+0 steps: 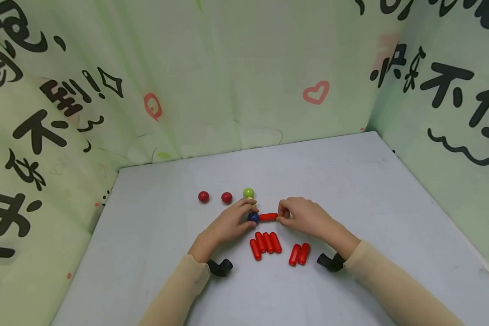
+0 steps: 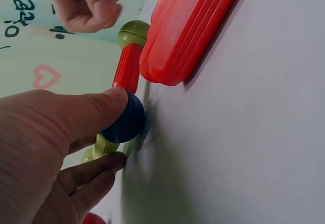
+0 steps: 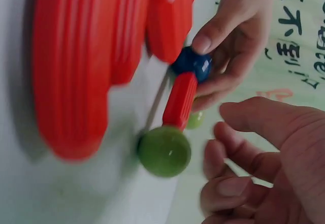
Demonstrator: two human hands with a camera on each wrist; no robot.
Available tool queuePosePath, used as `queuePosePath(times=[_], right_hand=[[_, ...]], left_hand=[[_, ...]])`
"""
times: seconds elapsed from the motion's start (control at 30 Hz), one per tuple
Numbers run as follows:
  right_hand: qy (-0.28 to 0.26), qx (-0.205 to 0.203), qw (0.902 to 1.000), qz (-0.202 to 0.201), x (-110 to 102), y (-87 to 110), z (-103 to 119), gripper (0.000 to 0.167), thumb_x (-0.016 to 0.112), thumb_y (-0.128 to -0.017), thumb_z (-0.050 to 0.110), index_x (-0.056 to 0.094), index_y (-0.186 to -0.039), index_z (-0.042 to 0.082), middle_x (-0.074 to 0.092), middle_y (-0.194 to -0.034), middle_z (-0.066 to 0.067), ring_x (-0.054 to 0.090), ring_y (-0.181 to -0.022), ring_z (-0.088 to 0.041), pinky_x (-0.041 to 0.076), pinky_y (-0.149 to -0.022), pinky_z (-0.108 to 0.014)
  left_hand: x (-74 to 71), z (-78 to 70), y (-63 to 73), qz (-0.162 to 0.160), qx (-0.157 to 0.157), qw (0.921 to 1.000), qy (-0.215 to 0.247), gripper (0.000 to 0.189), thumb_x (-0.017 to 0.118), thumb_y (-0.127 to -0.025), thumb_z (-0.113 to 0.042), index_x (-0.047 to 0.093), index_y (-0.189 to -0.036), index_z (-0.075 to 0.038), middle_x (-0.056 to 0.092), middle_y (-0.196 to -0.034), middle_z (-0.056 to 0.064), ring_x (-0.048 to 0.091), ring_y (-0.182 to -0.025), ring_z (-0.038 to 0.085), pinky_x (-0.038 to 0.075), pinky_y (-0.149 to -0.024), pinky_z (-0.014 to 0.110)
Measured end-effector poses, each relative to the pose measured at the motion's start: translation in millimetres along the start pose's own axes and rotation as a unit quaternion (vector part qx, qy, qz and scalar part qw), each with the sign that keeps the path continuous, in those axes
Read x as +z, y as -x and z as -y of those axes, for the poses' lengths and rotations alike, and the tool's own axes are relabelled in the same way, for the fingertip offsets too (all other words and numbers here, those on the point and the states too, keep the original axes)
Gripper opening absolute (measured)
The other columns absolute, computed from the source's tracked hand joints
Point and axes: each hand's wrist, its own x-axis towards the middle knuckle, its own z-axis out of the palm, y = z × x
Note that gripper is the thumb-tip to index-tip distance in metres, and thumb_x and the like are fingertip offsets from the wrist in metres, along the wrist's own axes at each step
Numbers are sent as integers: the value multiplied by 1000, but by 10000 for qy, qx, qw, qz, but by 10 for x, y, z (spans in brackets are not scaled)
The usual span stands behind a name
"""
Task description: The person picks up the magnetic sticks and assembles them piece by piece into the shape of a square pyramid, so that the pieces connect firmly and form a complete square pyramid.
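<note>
Assembly of balls and rods on the white table (image 1: 350, 181), between my two hands. My left hand (image 1: 236, 218) grips the glossy dark-blue ball (image 1: 253, 217), thumb on one side and fingers on the other. From this ball a ribbed red rod, apparently plastic (image 1: 268, 217), extends to my right, ending in a glossy green ball (image 3: 165, 151) that my right hand hides in the head view. My right hand (image 1: 305, 216) is beside that end, fingers loosely curled; the wrist views show it apart from the green ball, holding nothing.

The governing relation is the red rod's long axis: it runs nearly straight across from hand to hand, the left at the blue end, the right nearer the green end. A second arm, the short yellow-green rod (image 2: 104, 147), leads from the blue ball away from me to a lime-green ball (image 1: 248, 193).

Nearer my body lie four loose red rods (image 1: 261, 242), side by side, and, to their right, a pair of red rods (image 1: 294, 255). Two glossy red balls (image 1: 227, 197) rest beyond my left hand, left of the lime-green ball.
</note>
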Motion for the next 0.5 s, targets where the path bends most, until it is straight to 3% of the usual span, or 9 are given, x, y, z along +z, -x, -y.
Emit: queuePosePath(times=[0.17,0.3,0.4,0.5], right_hand=[[85,120,9989,437,113,69,106,17,77,-92,29,66,-88,18,56,-67,8,50,-58,-9,41,-54,-25],[117,144,9989,425,214,95,158,20,81,-88,32,65,-87,19,55,-64,8,51,-56,-10,41,-53,-27],[93,217,9991,338,273,95,178,22,82,-87,32,65,-86,18,54,-61,8,51,-55,-9,41,-52,-27],[41,364,9988,332,305,88,185,22,82,-87,32,65,-85,19,55,-61,8,51,-54,-9,42,-53,-27]], left_hand=[[-29,3,-3,-15,78,10000,-49,38,72,-98,-23,63,-134,-13,50,-155,4,48,-143,25,42,-117,42],[-37,20,-23,-156,158,9992,-344,38,71,-99,-20,63,-135,-13,51,-155,3,49,-139,28,44,-115,43],[-27,35,-49,-422,214,9959,-769,37,68,-100,-14,64,-137,-13,52,-155,3,49,-133,29,46,-111,43],[-5,26,-77,-911,255,9869,-1305,33,64,-100,-6,67,-132,-14,56,-150,6,51,-125,30,47,-106,43]])
